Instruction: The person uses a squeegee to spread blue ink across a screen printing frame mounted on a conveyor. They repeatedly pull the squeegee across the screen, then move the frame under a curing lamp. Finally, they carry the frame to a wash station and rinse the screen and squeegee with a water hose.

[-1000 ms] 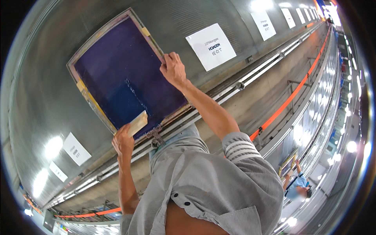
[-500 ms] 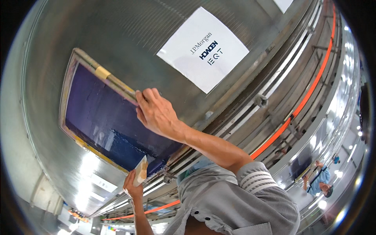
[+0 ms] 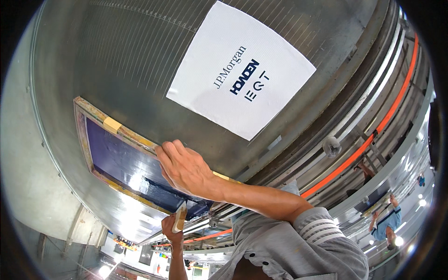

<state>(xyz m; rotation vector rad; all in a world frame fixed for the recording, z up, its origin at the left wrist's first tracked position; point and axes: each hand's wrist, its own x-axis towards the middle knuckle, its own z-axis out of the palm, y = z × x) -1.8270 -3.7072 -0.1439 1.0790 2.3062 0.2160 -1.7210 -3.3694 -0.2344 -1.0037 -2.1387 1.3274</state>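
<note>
A printing screen (image 3: 116, 149) with purple mesh, a stained frame and yellow tape lies at lower left on a long metal table, dark blue ink along its near end. My right hand (image 3: 186, 168) grips the frame's right side, fingers curled over it. At the near end, my left hand (image 3: 171, 228) holds a pale squeegee (image 3: 179, 217) against or just over the screen; its contact is unclear. A white sheet (image 3: 270, 88) with dark printing lies beside the screen, above my right hand.
Metal rails (image 3: 354, 107) and an orange strip (image 3: 396, 98) run along the table's near side. Beyond them at right is another metal table (image 3: 368, 196), with a co-worker (image 3: 387, 224) in a light blue shirt. The metal table (image 3: 60, 116) I work on curves toward a pale floor at left.
The head view has swung, so the screen and both hands sit lower and the printed sheet appears larger. My hands keep their grips on the frame and squeegee.
</note>
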